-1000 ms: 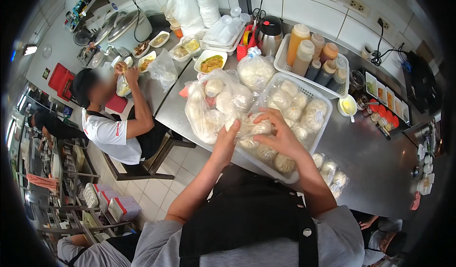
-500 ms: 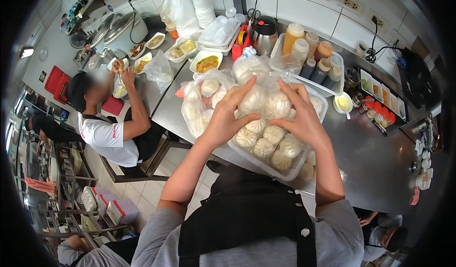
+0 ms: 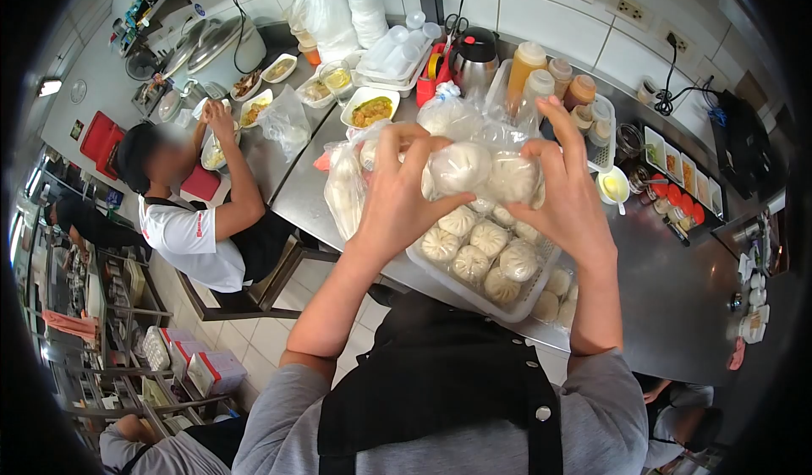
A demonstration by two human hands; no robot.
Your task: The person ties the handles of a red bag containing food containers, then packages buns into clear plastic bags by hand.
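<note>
A clear plastic bag of white buns [image 3: 459, 169] is held up over the white basket [image 3: 513, 313] between my two hands. My left hand [image 3: 404, 189] grips its left side, fingers curled at the top and thumb below. My right hand [image 3: 565, 196] grips the right side, with some fingers raised and the thumb under the bag. Pleated buns [image 3: 489, 239] in clear wrap fill the basket underneath. Left of my left hand lies a larger plastic bag [image 3: 344, 189], partly hidden. More bagged buns [image 3: 547, 306] rest beside the basket's right edge.
A co-worker [image 3: 190, 230] sits at the left, hands near a bowl. Sauce bottles [image 3: 529, 65] stand in a basket behind my hands. A steel thermos [image 3: 475, 62], a yellow food dish [image 3: 370, 110], a small cup [image 3: 612, 186] and a condiment tray [image 3: 683, 170] are on the counter [image 3: 660, 280].
Both hands have moved from the bags at the left to above the basket, lifting the bag of buns. Over the last half second they rose slightly and the bag tilted up.
</note>
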